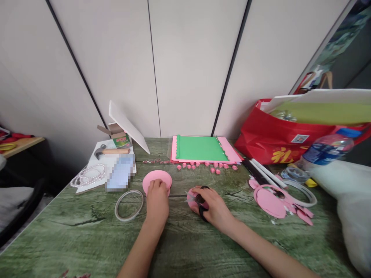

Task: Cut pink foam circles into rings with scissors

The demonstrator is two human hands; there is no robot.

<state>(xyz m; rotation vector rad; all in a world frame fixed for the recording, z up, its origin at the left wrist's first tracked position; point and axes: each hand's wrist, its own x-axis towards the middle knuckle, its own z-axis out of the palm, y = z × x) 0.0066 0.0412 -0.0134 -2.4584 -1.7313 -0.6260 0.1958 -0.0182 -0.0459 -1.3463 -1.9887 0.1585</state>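
My left hand (158,197) is closed, its fingers bent down on a round pink paper disc (153,177) near the middle of the table. More pink shows under the fingertips, partly hidden. To its right, my right hand (213,206) has its fingers at the black handles of a pair of scissors (203,213). The scissor blades point left over a smaller pink paper piece (191,197) lying on the table. Just left of my left hand lies a roll of tape (116,210).
Behind are a green sheet (203,148) on pink paper and several small pink rolled pieces (213,170). Pink offcuts (271,202), a bottle (327,148) and a red bag (261,135) stand right. A hammer (116,151) and bead strings (89,175) lie left.
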